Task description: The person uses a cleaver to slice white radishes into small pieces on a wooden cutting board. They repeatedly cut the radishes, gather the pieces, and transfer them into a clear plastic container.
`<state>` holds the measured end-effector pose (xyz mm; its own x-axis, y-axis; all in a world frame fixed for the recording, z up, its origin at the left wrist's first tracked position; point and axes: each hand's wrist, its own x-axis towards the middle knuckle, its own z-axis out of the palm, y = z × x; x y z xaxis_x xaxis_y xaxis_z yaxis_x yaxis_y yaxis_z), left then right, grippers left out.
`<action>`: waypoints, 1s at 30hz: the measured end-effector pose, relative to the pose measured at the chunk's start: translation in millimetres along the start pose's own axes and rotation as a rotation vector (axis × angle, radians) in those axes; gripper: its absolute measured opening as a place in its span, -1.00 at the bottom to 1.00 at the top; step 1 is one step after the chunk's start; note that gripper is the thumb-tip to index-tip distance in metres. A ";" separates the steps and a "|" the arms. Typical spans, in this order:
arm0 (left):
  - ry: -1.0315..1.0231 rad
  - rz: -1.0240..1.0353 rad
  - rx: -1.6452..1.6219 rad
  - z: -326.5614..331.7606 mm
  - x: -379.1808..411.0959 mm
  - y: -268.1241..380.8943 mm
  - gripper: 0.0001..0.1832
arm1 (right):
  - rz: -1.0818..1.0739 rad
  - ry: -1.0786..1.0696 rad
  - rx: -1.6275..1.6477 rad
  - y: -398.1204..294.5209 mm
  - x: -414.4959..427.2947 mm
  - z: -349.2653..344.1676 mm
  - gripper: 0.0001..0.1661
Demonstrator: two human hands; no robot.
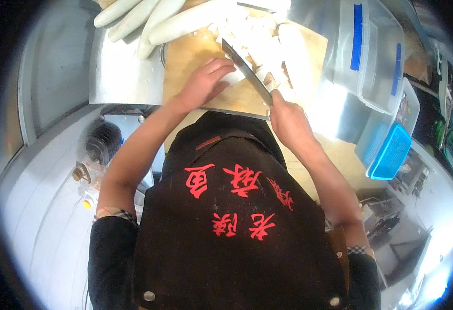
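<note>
My right hand (290, 120) grips the handle of a broad-bladed kitchen knife (248, 73), its blade slanting up and left over a wooden cutting board (187, 83). Under the fingers of my left hand (207, 79) is a piece of white vegetable (234, 76), probably daikon radish, lying against the blade's left side. Cut white chunks (257, 35) are heaped beyond and right of the knife, partly washed out by glare. A long peeled length (294, 50) of the same vegetable rests at the board's right.
Several whole white radishes (149, 23) lie at the back left, some overlapping the board. Clear plastic bins (379, 77) and a blue plastic basket (391, 153) stand on the right. A stack of black containers (102, 143) sits below the counter's left side.
</note>
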<state>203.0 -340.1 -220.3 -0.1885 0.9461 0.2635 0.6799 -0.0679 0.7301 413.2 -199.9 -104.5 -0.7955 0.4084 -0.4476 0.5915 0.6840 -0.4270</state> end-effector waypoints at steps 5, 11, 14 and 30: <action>-0.001 0.024 -0.022 0.0 0.2 -2.3 -0.48 | 0.034 -0.094 -0.022 -0.1 -6.5 -8.6 -0.71; -0.047 -0.022 0.017 2.0 -0.5 -2.3 -0.48 | 0.063 -0.050 0.062 16.5 33.0 40.4 -0.73; -0.082 0.005 0.019 -0.5 -4.6 -3.1 -0.47 | 0.002 -0.012 0.092 30.3 45.5 42.2 -0.73; -0.043 -0.014 0.025 -0.2 -9.5 -1.1 -0.48 | 0.000 -0.086 0.080 13.4 39.9 20.5 -0.67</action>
<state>203.9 -349.1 -223.4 -0.1675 0.9596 0.2260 0.6950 -0.0477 0.7174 392.1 -186.8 -144.2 -0.7833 0.3525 -0.5120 0.6027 0.6324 -0.4866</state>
